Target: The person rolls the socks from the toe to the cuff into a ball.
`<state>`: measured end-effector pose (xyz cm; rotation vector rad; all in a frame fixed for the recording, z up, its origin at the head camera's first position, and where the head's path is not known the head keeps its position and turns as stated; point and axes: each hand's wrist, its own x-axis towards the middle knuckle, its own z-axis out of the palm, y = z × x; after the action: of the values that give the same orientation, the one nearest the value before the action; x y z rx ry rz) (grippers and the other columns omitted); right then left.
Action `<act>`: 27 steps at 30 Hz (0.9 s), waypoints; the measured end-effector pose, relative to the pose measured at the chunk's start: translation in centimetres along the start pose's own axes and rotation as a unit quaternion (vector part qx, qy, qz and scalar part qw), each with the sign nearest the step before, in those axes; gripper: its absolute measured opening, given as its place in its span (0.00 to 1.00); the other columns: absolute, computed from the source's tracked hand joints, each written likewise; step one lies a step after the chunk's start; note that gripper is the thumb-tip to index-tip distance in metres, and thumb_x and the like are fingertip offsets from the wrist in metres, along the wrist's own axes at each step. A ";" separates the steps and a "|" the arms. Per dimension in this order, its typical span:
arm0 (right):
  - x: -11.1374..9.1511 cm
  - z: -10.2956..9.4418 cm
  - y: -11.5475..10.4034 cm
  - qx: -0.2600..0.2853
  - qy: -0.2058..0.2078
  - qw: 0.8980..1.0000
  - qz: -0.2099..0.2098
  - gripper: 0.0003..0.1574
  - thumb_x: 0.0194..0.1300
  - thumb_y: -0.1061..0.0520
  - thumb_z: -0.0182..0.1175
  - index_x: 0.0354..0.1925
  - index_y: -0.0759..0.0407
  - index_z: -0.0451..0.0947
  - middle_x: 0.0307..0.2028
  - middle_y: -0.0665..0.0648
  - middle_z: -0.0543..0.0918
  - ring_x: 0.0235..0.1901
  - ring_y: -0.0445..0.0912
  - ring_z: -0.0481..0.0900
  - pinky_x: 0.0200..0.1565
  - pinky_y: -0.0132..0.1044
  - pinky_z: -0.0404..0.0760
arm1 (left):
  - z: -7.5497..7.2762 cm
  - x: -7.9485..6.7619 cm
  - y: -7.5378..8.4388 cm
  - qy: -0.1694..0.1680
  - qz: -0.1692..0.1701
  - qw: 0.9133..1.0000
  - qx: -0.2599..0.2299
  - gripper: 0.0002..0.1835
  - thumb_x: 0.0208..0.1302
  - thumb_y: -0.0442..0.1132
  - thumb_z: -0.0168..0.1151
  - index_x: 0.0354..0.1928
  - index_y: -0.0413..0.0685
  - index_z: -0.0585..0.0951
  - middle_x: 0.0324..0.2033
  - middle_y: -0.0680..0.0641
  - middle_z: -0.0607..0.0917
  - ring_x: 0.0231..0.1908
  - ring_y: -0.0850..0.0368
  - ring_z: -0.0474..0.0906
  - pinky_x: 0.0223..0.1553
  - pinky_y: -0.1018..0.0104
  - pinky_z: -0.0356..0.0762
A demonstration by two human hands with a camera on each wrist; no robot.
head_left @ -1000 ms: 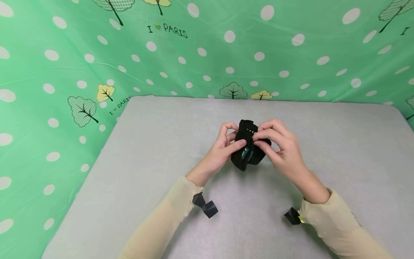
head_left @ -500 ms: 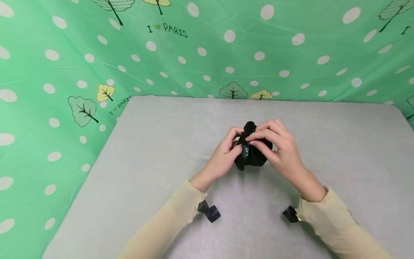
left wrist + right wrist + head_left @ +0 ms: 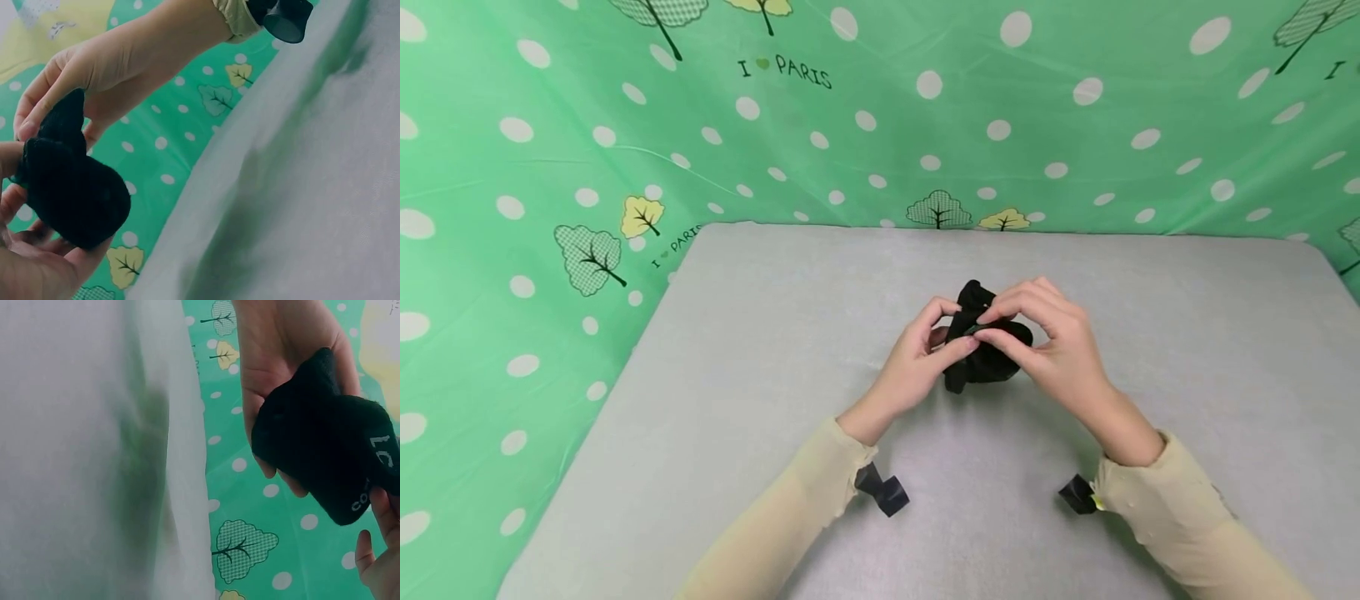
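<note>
A bundled black knit sock (image 3: 996,365), possibly a folded pair, is held off the table between both hands. My left hand (image 3: 913,358) grips its left side, thumb in front and fingers behind. My right hand (image 3: 1056,333) pinches the fabric near the top middle with thumb and fingertips. Pale lettering shows on the black sock (image 3: 312,437) in the right wrist view, partly cut off at the frame's edge. From the left wrist view, the sock (image 3: 81,194) appears as a rounded bundle with a pointed flap sticking up. Fingers hide part of its opening.
A grey table (image 3: 737,358) lies under the hands. Behind it hangs a green dotted cloth (image 3: 820,133) with tree prints. Small black devices stick out below the cuffs, one at the left wrist (image 3: 891,496) and one at the right wrist (image 3: 1078,494).
Both hands have kept working the sock in nearly the same place. The left hand has shifted slightly right, its thumb now close to the right thumb. The lettered band has turned out of the head view.
</note>
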<state>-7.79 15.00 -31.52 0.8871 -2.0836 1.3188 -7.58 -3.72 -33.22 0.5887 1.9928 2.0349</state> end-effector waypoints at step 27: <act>-1.4 -1.2 -1.3 0.071 -0.006 0.989 0.127 0.12 0.57 0.77 0.64 0.35 0.63 0.84 0.35 0.53 0.82 0.38 0.40 0.79 0.45 0.25 0.79 | -0.6 0.4 -0.9 0.068 0.041 0.994 0.081 0.27 0.61 0.29 0.68 0.62 0.39 0.73 0.56 0.38 0.82 0.57 0.49 0.78 0.58 0.70 0.76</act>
<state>-5.82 16.09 -31.34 0.7039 -2.1894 1.6135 -8.29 -4.08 -34.09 0.5884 2.2654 2.0217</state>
